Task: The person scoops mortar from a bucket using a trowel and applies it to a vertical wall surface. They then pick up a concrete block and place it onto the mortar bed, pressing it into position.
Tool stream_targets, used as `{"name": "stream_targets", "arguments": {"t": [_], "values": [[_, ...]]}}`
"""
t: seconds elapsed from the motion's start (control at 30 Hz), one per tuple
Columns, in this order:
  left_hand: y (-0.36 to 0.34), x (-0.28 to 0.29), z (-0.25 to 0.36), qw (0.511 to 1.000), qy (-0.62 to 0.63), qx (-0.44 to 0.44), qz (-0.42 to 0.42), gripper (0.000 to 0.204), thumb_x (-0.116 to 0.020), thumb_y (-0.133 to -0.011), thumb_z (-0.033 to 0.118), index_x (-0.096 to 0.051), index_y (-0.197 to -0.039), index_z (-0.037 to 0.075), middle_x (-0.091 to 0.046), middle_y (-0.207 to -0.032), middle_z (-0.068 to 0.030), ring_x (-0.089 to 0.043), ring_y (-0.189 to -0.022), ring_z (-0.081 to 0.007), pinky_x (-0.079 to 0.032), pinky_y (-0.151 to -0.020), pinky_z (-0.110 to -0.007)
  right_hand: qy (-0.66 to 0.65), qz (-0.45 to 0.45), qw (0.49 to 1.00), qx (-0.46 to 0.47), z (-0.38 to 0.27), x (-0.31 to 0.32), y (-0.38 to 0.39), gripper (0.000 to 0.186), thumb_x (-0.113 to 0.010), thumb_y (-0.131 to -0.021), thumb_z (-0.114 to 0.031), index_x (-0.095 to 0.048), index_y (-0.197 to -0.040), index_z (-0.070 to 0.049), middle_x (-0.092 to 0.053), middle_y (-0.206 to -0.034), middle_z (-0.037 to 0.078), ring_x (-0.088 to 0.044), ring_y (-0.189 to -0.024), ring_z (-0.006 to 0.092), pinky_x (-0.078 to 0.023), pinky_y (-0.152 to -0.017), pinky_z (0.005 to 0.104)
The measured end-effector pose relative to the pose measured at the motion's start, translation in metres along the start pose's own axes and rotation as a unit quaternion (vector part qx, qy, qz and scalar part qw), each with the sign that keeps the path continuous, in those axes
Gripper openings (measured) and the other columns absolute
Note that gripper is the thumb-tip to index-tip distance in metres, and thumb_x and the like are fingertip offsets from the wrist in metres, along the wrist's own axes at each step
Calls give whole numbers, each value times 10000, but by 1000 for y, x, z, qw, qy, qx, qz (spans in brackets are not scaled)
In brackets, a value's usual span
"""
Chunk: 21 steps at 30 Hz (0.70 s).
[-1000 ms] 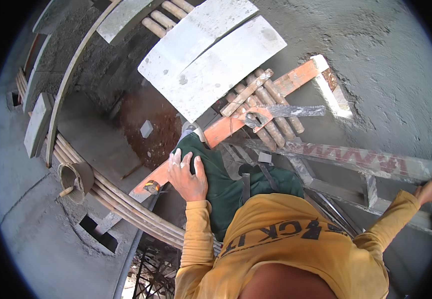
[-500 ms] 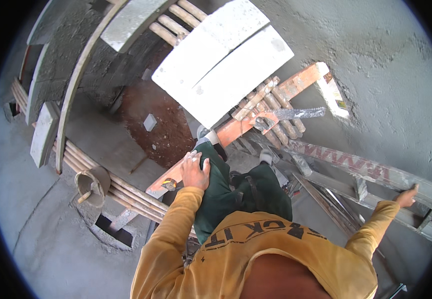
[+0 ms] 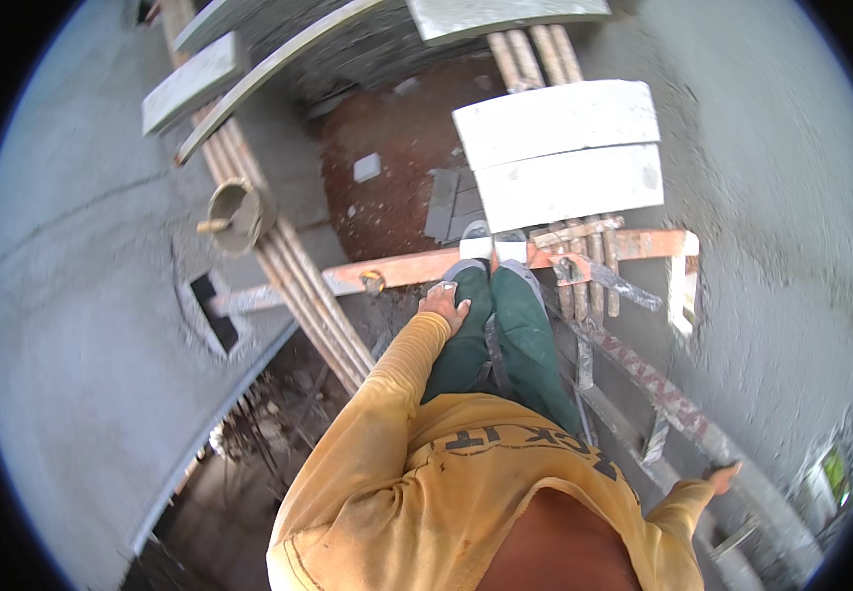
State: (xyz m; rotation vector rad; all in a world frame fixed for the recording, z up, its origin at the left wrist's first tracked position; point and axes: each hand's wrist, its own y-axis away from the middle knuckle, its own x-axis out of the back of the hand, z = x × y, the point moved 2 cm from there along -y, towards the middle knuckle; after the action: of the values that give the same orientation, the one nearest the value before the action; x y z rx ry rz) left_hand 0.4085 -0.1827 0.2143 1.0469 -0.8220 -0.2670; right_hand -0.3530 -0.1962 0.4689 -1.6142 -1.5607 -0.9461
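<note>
The left hand [image 3: 444, 305] rests on the green trousers [image 3: 530, 340]; the right hand [image 3: 724, 479], well apart, is on the ladder [image 3: 678, 409] at the lower right; whether either grips, I cannot tell.

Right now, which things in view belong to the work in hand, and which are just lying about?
In use, it seems:
ladder, right hand on its rail
orange beam, beneath the shoes

Seemingly lying about:
saw, on short poles
tape measure, on the beam
bucket, by the long poles
white slabs
</note>
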Motion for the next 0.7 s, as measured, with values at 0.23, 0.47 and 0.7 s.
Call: {"name": "stream_targets", "arguments": {"t": [0.23,0.47,0.7], "values": [[59,27,-50,983,67,170,-29,574,-490,-938,446,-462,-1377,77,-434,-1439,-143,-386,-1351,-301,-328,-1097,-442,15,-128,992,10,-20,6,30,795,-615,-772,-679,-644,-1085,51,-674,-958,140,-615,-716,272,-495,-593,407],[98,17,-40,926,232,279,107,483,-559,-906,441,-569,-1266,119,-543,-1322,-135,-480,-1268,-307,-394,-1039,-450,-53,-256,965,-20,-42,-27,97,776,-565,-818,-669,-626,-1143,34,-660,-1027,143,-604,-792,284,-480,-667,416],[123,55,-71,918,207,287,179,471,-572,-893,446,-597,-1234,122,-548,-1320,-129,-515,-1229,-310,-400,-1028,-453,-38,-333,942,-30,-48,-68,120,761,-550,-839,-652,-605,-1187,24,-643,-1088,148,-595,-876,295,-471,-741,430]]}}
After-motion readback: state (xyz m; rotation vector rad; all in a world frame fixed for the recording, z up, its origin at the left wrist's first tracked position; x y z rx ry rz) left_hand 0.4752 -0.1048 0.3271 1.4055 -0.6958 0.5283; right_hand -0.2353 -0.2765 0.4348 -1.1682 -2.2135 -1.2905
